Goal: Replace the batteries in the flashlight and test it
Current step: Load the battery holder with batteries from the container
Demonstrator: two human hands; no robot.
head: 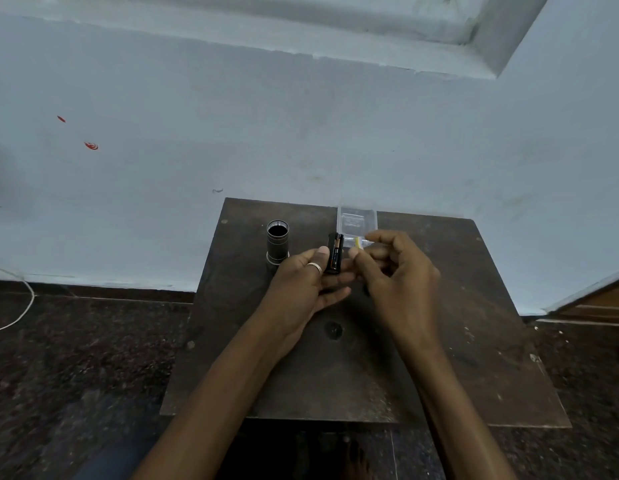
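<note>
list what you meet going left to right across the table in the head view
flashlight body → battery holder → right hand

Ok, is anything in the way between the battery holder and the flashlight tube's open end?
Nothing visible. The left hand grips the holder just right of the tube, which stands on the table, open end up and uncovered. Only that hand's thumb lies between them; the right hand is on the holder's other side.
</note>
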